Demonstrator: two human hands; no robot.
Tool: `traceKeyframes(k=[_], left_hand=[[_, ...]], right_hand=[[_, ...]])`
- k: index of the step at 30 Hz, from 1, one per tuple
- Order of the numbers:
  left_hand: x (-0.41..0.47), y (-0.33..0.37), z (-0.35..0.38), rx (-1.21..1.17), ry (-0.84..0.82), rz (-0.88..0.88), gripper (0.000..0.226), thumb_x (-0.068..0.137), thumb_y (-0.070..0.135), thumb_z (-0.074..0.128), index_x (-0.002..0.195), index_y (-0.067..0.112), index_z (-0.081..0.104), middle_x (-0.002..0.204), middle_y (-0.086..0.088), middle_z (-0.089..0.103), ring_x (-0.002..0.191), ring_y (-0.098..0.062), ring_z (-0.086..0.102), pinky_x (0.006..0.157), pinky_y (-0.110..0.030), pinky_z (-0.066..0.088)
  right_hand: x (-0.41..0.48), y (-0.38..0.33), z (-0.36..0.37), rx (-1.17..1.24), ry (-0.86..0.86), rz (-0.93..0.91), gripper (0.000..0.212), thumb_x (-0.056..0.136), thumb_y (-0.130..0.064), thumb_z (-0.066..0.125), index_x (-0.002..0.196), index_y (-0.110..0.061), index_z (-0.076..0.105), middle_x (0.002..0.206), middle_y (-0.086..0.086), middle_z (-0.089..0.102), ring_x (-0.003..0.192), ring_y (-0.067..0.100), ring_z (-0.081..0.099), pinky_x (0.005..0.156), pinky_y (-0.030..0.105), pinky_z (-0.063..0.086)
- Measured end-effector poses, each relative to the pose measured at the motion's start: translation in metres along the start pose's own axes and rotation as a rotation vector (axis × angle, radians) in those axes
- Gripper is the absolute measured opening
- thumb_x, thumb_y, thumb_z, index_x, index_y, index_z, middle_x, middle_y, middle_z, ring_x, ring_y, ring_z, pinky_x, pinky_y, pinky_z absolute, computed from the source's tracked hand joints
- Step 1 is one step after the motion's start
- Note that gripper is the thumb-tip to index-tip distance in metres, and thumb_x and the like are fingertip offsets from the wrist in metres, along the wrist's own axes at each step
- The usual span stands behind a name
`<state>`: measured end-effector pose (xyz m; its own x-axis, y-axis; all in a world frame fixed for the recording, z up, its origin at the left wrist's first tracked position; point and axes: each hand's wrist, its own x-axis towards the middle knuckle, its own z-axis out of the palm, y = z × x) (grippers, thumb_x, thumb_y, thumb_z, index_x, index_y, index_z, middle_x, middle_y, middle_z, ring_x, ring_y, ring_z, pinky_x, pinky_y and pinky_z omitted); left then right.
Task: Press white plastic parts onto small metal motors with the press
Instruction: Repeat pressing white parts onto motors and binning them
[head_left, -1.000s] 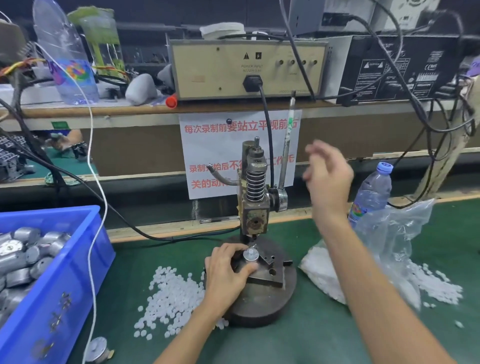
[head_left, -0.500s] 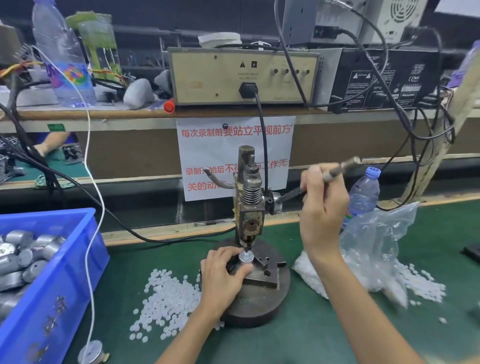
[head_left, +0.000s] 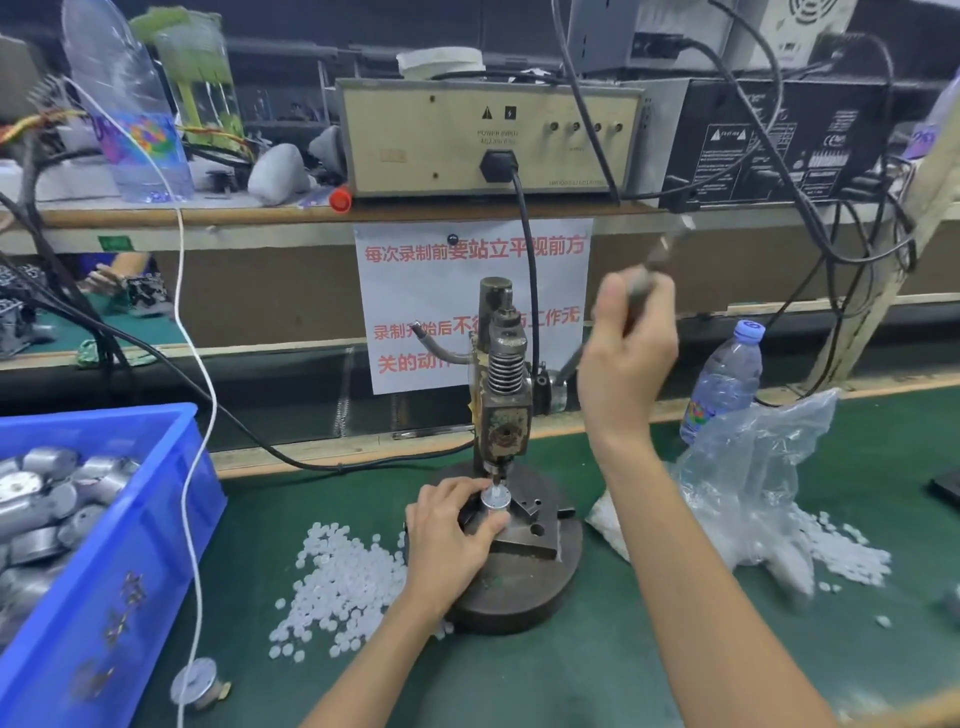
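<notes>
While the left hand (head_left: 447, 535) still pinches the motor (head_left: 494, 500), the right hand (head_left: 626, 364), gripping the lever (head_left: 662, 252), has raised it

Two arms show, bare all the way. The left hand (head_left: 447, 540) is sharp: slim fingers (head_left: 457, 493), a row of low knuckles just behind them, and a short, plain nail at the thumb tip. Behind the fingers, the left forearm (head_left: 363, 670) is lean and uncovered. The right hand (head_left: 626, 364) is blurred at the fingertips, with a short thumbnail showing. Behind its wrist, the right forearm (head_left: 727, 597) is long and equally bare.
</notes>
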<state>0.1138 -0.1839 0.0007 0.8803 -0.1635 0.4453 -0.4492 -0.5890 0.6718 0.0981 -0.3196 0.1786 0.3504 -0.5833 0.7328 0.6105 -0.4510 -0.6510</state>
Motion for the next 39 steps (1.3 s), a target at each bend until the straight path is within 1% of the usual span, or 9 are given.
traceKeyframes(k=[2,4,6,12,15,20,25,29,39], left_hand=[[0.0,0.001,-0.002,-0.013,-0.023,-0.025,0.031,0.077,0.044,0.071,0.106,0.035,0.065,0.106,0.021,0.059,0.097,-0.006,0.044,0.08,-0.023,0.023],[0.0,0.001,-0.003,-0.021,-0.033,-0.041,0.032,0.076,0.045,0.071,0.107,0.037,0.065,0.105,0.021,0.059,0.098,-0.006,0.044,0.08,-0.023,0.023],[0.0,0.001,-0.003,-0.021,-0.026,-0.037,0.034,0.075,0.048,0.071,0.107,0.038,0.065,0.104,0.022,0.06,0.098,-0.005,0.044,0.08,-0.023,0.023],[0.002,0.001,-0.001,-0.027,-0.003,-0.027,0.035,0.073,0.047,0.073,0.105,0.034,0.067,0.103,0.017,0.061,0.097,-0.006,0.046,0.08,-0.023,0.023],[0.0,0.006,-0.004,-0.038,0.015,-0.048,0.031,0.071,0.041,0.077,0.1,0.031,0.069,0.104,0.013,0.059,0.102,-0.011,0.046,0.085,-0.026,0.025],[-0.03,0.025,-0.01,-0.021,0.041,0.042,0.028,0.07,0.034,0.079,0.094,0.031,0.064,0.111,0.019,0.051,0.106,-0.004,0.036,0.083,-0.024,0.019],[-0.068,0.06,-0.002,-0.268,-0.128,0.062,0.035,0.075,0.003,0.071,0.097,0.027,0.056,0.093,0.011,0.063,0.089,-0.007,0.059,0.085,-0.038,0.044],[-0.094,0.096,0.022,-0.407,-0.186,0.059,0.036,0.072,-0.005,0.071,0.094,0.019,0.057,0.088,0.006,0.062,0.078,-0.003,0.055,0.069,-0.01,0.039],[-0.18,0.166,0.103,-0.55,-0.593,0.133,0.038,0.074,0.004,0.076,0.09,0.031,0.054,0.08,0.007,0.06,0.066,0.003,0.053,0.061,-0.007,0.037]], right_hand=[[0.019,0.002,0.018,-0.034,-0.057,0.158,0.017,0.096,-0.007,0.043,0.11,-0.006,0.054,0.086,-0.014,0.062,0.075,-0.007,0.055,0.068,0.008,0.043],[0.023,0.006,0.03,-0.036,-0.199,0.337,0.037,0.096,0.001,0.039,0.132,-0.005,0.047,0.12,0.008,0.061,0.106,0.013,0.059,0.092,0.025,0.048],[0.013,0.014,0.027,-0.086,-0.29,0.444,0.046,0.095,0.002,0.038,0.14,-0.008,0.04,0.137,0.008,0.051,0.118,0.025,0.055,0.103,0.04,0.044],[-0.075,0.046,-0.041,-0.107,-0.108,0.511,0.036,0.089,0.004,0.044,0.1,-0.029,0.054,0.095,-0.011,0.062,0.086,0.009,0.059,0.078,0.024,0.047],[-0.127,0.056,-0.064,-0.153,-0.239,0.632,0.037,0.09,0.002,0.048,0.092,-0.035,0.051,0.087,-0.006,0.061,0.081,0.014,0.059,0.074,0.022,0.046],[-0.163,0.054,-0.08,-0.164,-0.454,0.68,0.027,0.09,-0.014,0.057,0.105,-0.036,0.052,0.094,-0.013,0.062,0.073,-0.002,0.058,0.068,0.01,0.044],[-0.165,0.039,-0.102,-0.141,-0.537,0.733,0.019,0.088,-0.021,0.062,0.106,-0.024,0.06,0.097,-0.008,0.067,0.085,0.008,0.065,0.082,0.032,0.053],[-0.168,0.027,-0.145,-0.191,-0.402,0.741,0.015,0.084,-0.014,0.063,0.097,-0.02,0.063,0.088,-0.005,0.069,0.082,0.012,0.066,0.08,0.038,0.053],[-0.209,0.016,-0.286,-0.376,0.022,0.772,0.02,0.084,-0.006,0.064,0.092,-0.025,0.064,0.081,-0.011,0.069,0.068,0.008,0.065,0.067,0.025,0.053]])
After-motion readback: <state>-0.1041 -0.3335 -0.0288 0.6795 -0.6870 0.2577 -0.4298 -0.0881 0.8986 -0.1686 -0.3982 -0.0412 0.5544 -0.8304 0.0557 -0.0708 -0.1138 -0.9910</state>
